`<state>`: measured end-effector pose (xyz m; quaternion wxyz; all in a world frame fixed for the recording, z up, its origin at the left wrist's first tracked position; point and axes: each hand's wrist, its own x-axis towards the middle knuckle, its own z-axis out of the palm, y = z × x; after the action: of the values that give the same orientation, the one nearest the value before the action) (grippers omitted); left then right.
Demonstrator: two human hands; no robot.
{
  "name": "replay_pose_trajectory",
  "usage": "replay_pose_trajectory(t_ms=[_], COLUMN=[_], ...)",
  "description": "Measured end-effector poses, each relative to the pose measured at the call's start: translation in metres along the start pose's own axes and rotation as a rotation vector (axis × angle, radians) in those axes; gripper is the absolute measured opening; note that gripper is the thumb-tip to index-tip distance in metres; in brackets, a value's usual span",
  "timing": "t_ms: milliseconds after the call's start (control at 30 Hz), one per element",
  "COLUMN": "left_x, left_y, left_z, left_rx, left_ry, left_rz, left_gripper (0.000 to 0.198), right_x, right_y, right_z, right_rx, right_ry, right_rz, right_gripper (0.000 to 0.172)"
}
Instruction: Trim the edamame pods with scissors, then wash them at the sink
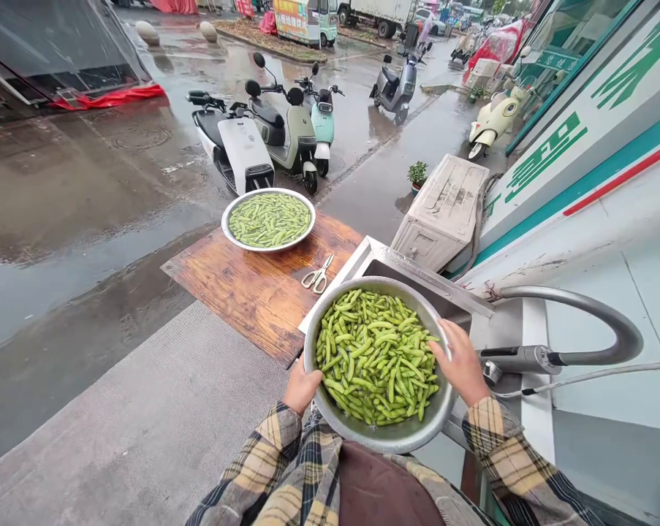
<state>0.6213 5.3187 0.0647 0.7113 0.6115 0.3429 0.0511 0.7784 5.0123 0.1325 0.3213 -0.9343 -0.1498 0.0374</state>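
Note:
A large metal basin (380,435) full of green bean pods (376,351), with some water among them, is held close to my body over the near edge of the sink (475,307). My left hand (302,386) grips its left rim, thumb on top. On the opposite rim my right hand (462,359) is closed, thumb over the inside edge; its other fingers are partly hidden. A second basin (226,225) of green pods in water stands on the wooden table (242,285). Scissors (318,275) lie on the table between the two basins.
A grey faucet (527,358) with a curved hose reaches over the sink at the right. Past the table, several scooters (294,135) are parked on wet ground. A worn pale box (442,208) stands beside the shop wall. Grey matting (159,409) covers the floor at left.

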Motion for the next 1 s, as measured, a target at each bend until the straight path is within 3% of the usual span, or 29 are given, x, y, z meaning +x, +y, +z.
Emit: replay_pose_trajectory(t_ms=[33, 100, 233, 300, 433, 733, 833, 1000], left_x=[0.0, -0.001, 0.0, 0.001, 0.005, 0.031, 0.044, 0.087], left_y=[0.001, 0.001, -0.001, -0.001, 0.005, 0.04, 0.057, 0.076], left_z=[0.0, -0.001, -0.004, -0.005, -0.008, -0.032, -0.036, -0.03], left_rx=[0.003, -0.004, -0.031, -0.034, -0.035, -0.026, -0.011, -0.076], left_ry=[-0.001, -0.004, -0.016, -0.024, -0.038, -0.042, -0.028, 0.072], left_rz=[-0.007, -0.026, -0.027, -0.007, -0.01, -0.046, -0.036, -0.047], left_gripper=[0.058, 0.058, 0.059, 0.058, 0.059, 0.056, 0.054, 0.052], right_x=[-0.007, -0.026, -0.07, -0.083, -0.087, -0.086, -0.061, 0.015], right_y=[0.013, 0.035, 0.048, 0.043, 0.03, 0.004, -0.005, -0.01], right_z=[0.004, 0.015, 0.039, 0.047, 0.054, 0.083, 0.088, 0.097], right_rx=[0.063, 0.258, 0.805, 0.964, 1.011, 1.038, 1.056, 1.057], right_ry=[0.095, 0.112, -0.18, -0.202, -0.066, 0.055, 0.062, -0.015], right_rz=[0.137, 0.411, 0.825, 0.923, 0.982, 0.925, 0.891, 0.77], right_gripper=[0.068, 0.074, 0.056, 0.045, 0.031, 0.032, 0.03, 0.022])
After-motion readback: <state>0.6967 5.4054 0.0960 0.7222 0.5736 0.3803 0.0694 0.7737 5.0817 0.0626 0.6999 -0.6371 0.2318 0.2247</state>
